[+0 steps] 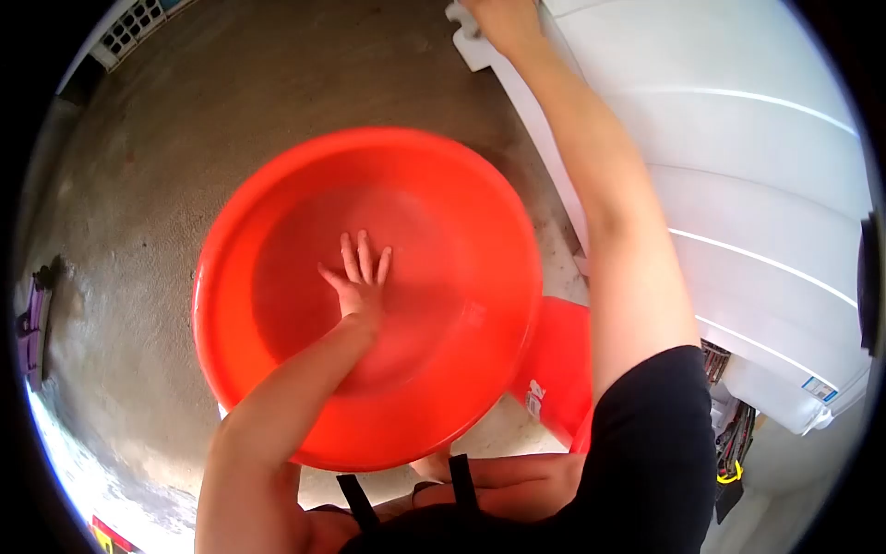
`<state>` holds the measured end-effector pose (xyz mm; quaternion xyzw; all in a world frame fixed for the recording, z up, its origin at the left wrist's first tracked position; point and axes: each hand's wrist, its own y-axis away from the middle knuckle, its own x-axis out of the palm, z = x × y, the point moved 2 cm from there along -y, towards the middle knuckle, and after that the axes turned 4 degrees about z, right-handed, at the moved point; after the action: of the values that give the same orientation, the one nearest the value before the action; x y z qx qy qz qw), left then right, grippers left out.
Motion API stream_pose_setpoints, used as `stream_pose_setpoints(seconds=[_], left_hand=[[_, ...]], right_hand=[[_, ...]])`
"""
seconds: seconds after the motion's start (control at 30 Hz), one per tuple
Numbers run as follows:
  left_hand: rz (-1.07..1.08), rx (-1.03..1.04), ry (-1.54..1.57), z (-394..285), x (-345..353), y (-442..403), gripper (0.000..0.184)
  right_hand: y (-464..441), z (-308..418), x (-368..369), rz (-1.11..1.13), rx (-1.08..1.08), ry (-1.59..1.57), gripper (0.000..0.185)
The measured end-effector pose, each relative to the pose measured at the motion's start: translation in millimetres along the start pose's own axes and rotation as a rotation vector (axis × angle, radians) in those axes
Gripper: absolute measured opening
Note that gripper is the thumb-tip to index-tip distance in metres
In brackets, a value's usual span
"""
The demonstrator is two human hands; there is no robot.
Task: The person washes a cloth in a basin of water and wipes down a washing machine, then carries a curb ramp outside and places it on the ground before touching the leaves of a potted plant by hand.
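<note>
A large red plastic basin (pixel 231 286) fills the middle of the head view. My left hand (pixel 360 288) is inside it, palm down over the bottom with its fingers spread, holding nothing. Whether the palm presses on the bottom or there is water there, I cannot tell. My right hand (pixel 506 23) reaches far forward to the notched corner of a large white ribbed body (pixel 738 157), which looks like an appliance casing. The top edge of the view cuts off that hand, so its grip is hidden.
A red bucket (pixel 558 369) stands right of the basin, close to my leg. Brown wet-looking concrete floor (pixel 138 240) stretches left. A purple object (pixel 35 323) lies at the left edge, a white grid crate (pixel 129 32) at the upper left. Dark cables (pixel 736 443) hang at the lower right.
</note>
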<state>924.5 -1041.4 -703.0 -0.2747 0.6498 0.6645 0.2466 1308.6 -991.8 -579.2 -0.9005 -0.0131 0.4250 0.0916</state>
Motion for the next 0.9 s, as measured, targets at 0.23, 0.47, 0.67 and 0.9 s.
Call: stream_pose_setpoints(seconds=[0.23, 0.47, 0.67, 0.9], left_hand=[[-0.021, 0.024, -0.019, 1.2, -1.3, 7.3, 0.088], [0.034, 0.028, 0.02, -0.5, -6.2, 4.3, 0.095], [0.048, 0.026, -0.029, 2.3, -12.2, 10.6, 0.079], [0.008, 0.018, 0.005, 1.5, -7.0, 10.3, 0.088]], right_hand=[[297.8, 56.0, -64.4, 0.815, -0.29, -0.073, 0.027], [343.4, 25.7, -122.5, 1.183, -0.436, -0.153, 0.017], [93.0, -1.1, -56.2, 0.419, -0.147, 0.004, 0.019], [-77.1, -95.3, -112.5, -0.06, 0.178, 0.285, 0.016]])
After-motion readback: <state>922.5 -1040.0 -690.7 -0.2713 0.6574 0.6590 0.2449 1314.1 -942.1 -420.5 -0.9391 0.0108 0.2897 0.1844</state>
